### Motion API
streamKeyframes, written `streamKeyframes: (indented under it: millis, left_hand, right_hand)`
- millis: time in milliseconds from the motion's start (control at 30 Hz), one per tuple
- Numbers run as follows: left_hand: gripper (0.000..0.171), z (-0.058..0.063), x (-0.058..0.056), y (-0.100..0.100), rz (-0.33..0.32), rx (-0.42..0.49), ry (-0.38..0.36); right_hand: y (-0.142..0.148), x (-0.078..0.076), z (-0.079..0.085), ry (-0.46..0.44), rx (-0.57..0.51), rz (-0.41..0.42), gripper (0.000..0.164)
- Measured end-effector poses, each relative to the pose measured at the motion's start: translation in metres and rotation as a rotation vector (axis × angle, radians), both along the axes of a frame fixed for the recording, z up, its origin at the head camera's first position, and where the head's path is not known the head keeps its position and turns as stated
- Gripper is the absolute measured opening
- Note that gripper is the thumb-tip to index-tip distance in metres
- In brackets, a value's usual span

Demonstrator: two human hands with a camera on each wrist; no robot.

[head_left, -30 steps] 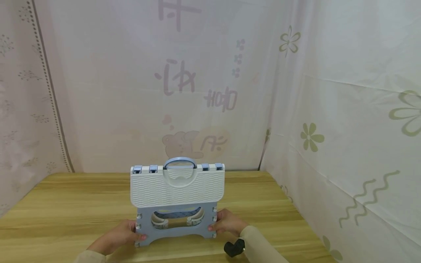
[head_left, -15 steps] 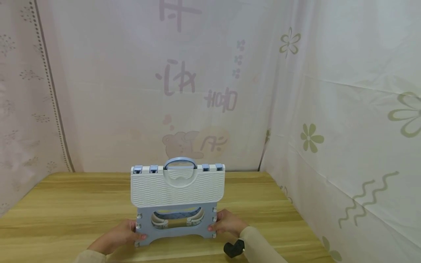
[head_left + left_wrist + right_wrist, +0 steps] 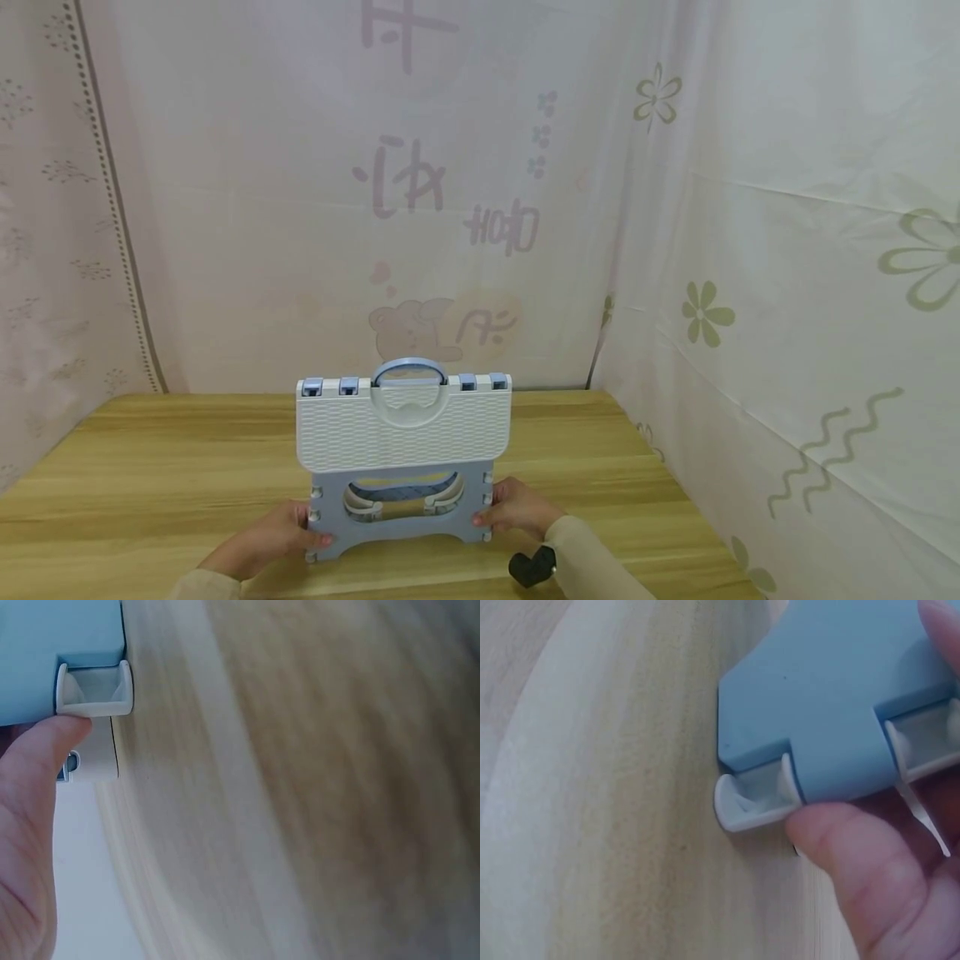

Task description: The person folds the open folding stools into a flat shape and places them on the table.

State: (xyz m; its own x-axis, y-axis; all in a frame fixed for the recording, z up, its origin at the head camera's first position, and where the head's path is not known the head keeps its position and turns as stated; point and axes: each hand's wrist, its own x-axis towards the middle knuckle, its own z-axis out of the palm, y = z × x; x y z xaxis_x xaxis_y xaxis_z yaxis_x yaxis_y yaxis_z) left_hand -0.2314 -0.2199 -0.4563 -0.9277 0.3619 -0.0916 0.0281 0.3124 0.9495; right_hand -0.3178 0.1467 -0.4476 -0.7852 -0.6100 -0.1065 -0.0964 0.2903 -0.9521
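A folding step stool (image 3: 405, 429) stands upright on the wooden table, its white textured panel folded down over blue-grey legs. At the top is a blue carry handle (image 3: 409, 364). My left hand (image 3: 266, 537) grips the lower left side, thumb on the front face. On the lower right side my right hand (image 3: 521, 507) holds the leg the same way. In the left wrist view a finger (image 3: 45, 750) presses by a white hinge clip (image 3: 94, 688). The right wrist view has a fingertip (image 3: 821, 829) beside another white clip (image 3: 756, 796).
The wooden table (image 3: 150, 467) spreads to both sides of the stool. A patterned curtain (image 3: 262, 208) hangs behind it, another (image 3: 795, 292) along the right. A black wrist device (image 3: 532, 567) sits by the right sleeve (image 3: 592, 558).
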Motion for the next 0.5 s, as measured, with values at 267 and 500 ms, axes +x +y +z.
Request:
streamKeyframes:
  millis: [267,500]
  left_hand:
    - [0.040,-0.0022,-0.0003,-0.0012,-0.014,0.018,0.003]
    - [0.038,-0.0017,-0.0016,-0.0037,-0.036,0.033,0.000]
  right_hand:
    - [-0.0003,-0.0011,-0.0016,-0.008,-0.009,0.016,0.023]
    - [-0.0003,-0.0036,-0.0014,-0.017,0.001,0.015,0.024]
